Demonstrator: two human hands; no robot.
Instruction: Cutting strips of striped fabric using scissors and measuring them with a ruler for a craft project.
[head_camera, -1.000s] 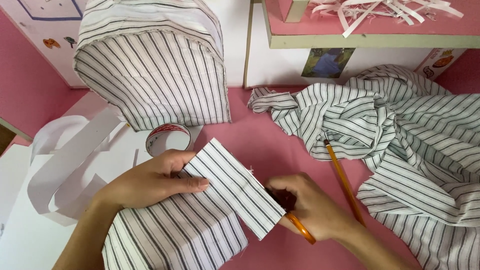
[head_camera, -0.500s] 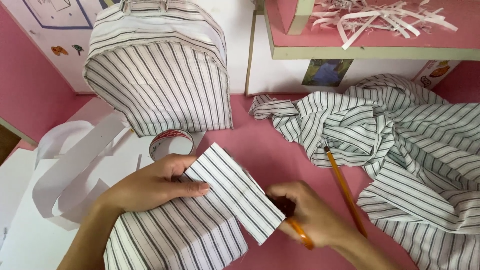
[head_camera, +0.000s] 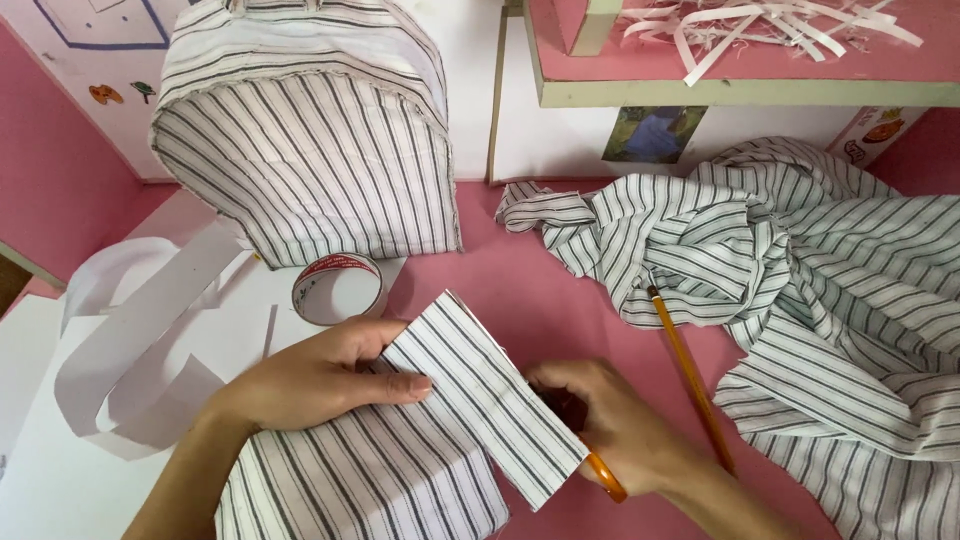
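The left hand (head_camera: 320, 380) lies flat on a folded piece of white fabric with thin dark stripes (head_camera: 440, 420), which rests on the pink work surface (head_camera: 520, 290) at the lower centre of the view. The fingers (head_camera: 400, 382) are extended and close together, pressing the fold down; the thumb lies along the upper edge of the fold. The right hand (head_camera: 625, 430) is closed around the orange handle of a pair of scissors (head_camera: 605, 478), at the right edge of the folded flap. The blades are hidden behind the hand and the fabric, so it cannot be told whether they are open or shut.

A roll of clear adhesive tape with a red-printed core (head_camera: 338, 288) stands just above the left hand, on a sheet of white paper (head_camera: 60, 490). Curled white paper strips (head_camera: 150, 340) lie to the left of that hand. A yellow pencil (head_camera: 690, 375) lies on the pink surface to the right of the right hand, its upper end touching a crumpled heap of the same striped cloth (head_camera: 800, 290). A dome-shaped box covered in striped fabric (head_camera: 300, 150) stands behind the tape roll. Shredded white paper (head_camera: 770, 25) lies on a raised pink shelf (head_camera: 740, 70) at the upper right.
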